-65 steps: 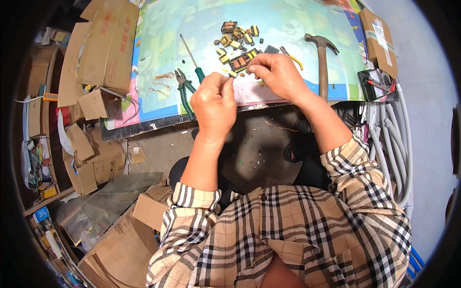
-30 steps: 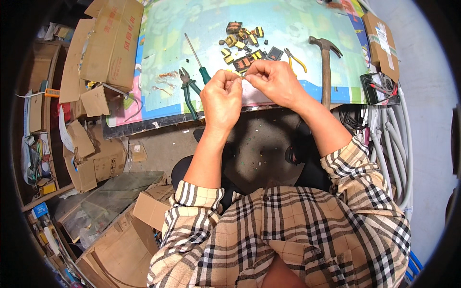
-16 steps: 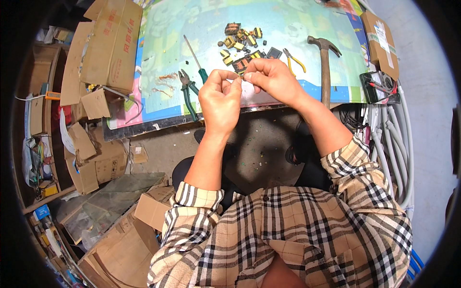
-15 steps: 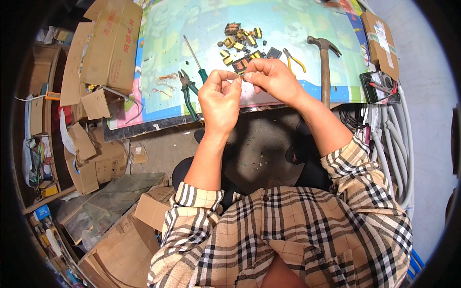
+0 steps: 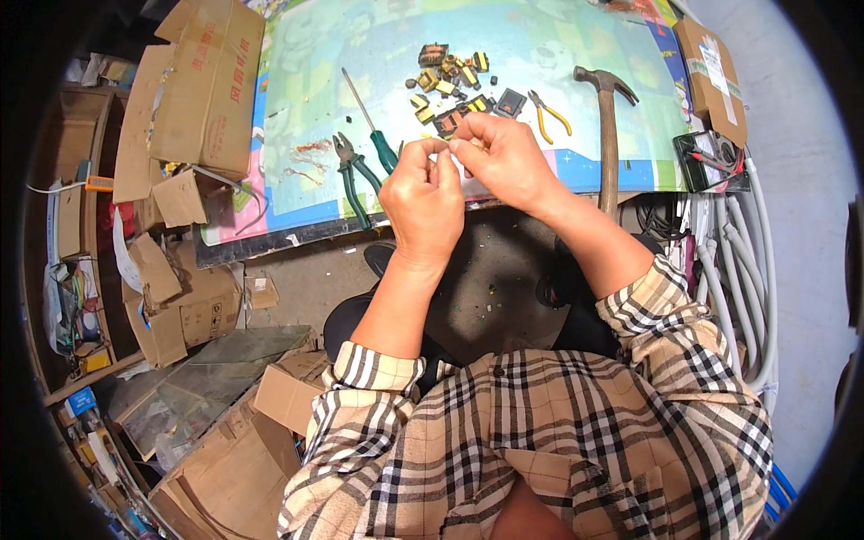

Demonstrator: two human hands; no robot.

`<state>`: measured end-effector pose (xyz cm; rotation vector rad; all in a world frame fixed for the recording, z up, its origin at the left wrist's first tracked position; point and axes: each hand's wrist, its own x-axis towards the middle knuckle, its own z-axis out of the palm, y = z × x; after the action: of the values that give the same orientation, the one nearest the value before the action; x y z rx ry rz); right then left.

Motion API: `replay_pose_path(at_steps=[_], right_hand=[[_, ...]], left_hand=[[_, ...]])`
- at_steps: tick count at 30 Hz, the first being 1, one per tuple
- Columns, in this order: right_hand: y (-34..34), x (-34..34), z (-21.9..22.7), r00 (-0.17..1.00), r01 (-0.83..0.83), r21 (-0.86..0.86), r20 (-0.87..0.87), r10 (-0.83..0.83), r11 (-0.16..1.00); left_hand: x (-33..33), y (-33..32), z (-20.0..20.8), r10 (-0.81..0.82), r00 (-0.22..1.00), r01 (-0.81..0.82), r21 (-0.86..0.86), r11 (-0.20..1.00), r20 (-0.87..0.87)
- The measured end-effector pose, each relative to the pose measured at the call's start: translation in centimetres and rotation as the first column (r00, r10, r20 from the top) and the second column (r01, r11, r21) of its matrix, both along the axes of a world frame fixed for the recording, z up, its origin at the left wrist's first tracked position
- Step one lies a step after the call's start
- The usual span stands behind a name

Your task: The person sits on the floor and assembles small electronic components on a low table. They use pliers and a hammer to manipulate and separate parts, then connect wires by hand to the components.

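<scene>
Above the front edge of the table my left hand and my right hand meet, fingertips pinched together. Whatever lies in the pinch is too small and too covered by my fingers to name. Just beyond them is a pile of small black, yellow and copper-coloured parts, which look like small transformers or coils. Left of my left hand lie green-handled pliers and a screwdriver with a green handle. Small yellow-handled pliers and a claw hammer lie to the right of my right hand.
A colourful mat covers the table. Thin copper wire scraps lie at its left, beside a large cardboard box. At the right edge are another carton and a black case with red clip leads. Grey tubes stand right.
Both hands have shifted slightly, the left one a little to the right and down, still meeting at the fingertips. More of the screwdriver handle's surroundings shows. The tools stay put.
</scene>
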<state>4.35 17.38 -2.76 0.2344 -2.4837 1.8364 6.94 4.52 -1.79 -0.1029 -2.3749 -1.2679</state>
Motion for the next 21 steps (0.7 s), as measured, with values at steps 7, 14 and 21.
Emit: replay_pose_path(at_steps=[7,14,21], right_hand=[[0.0,-0.2,0.4,0.997,-0.003,-0.148,0.07,0.014,0.989],[0.0,0.0,0.6,0.991,-0.12,-0.177,0.034,0.128,0.977],[0.7,0.0,1.3,0.983,-0.176,-0.092,0.033,0.179,0.98]], left_hand=[[0.0,0.7,0.6,0.086,0.996,-0.088,0.043,0.995,0.034],[0.4,0.8,0.5,0.048,0.999,-0.05,0.113,0.992,0.016],[-0.2,0.1,-0.2,-0.047,0.996,0.026,0.259,0.965,0.073]])
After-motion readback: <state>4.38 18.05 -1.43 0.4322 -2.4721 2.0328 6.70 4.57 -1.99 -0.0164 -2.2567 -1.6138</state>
